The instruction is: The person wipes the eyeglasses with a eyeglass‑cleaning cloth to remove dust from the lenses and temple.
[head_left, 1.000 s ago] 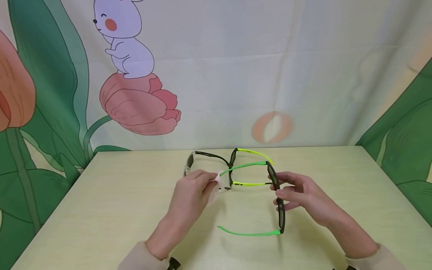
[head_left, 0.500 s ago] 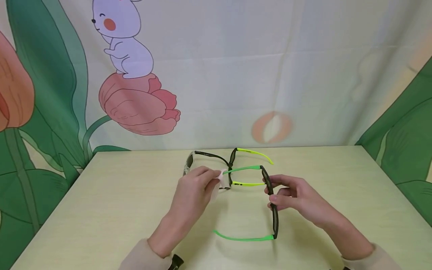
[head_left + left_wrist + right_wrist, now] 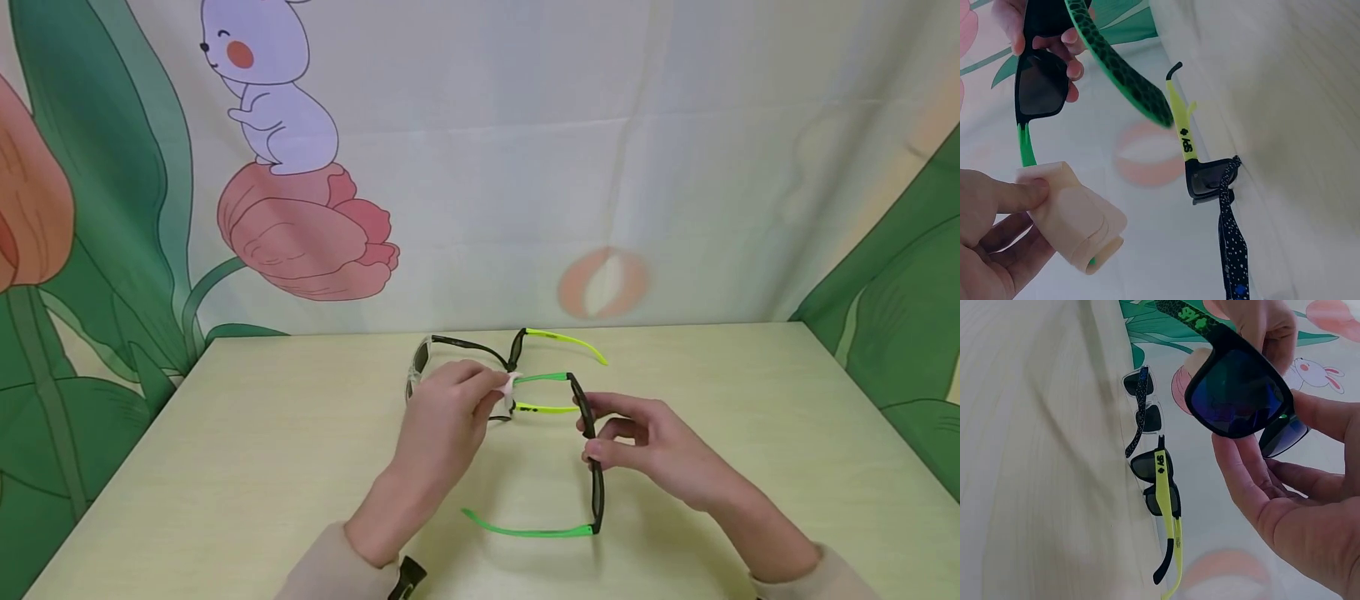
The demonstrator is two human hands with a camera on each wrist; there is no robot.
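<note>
My right hand holds black-framed sunglasses near the bridge, thumb on the near side and fingers behind. They stand on edge above the table, both green temples spread toward the left. With thumb and fingers, my left hand pinches a pale cleaning cloth folded around the far temple. In the left wrist view the green shows above the cloth, and a bit of it at the lower end. The other temple hangs free. A dark bluish lens faces the right wrist camera.
Behind my hands, sunglasses with yellow temples stand open on the pale wooden table. Left of them are clear-framed sunglasses with dark speckled temples, partly hidden by my left hand in the head view. A printed curtain rises behind the table.
My right hand has moved left with the green-templed sunglasses. The left hand has shifted slightly right, so the cloth now sits closer to the hinge and less green shows.
</note>
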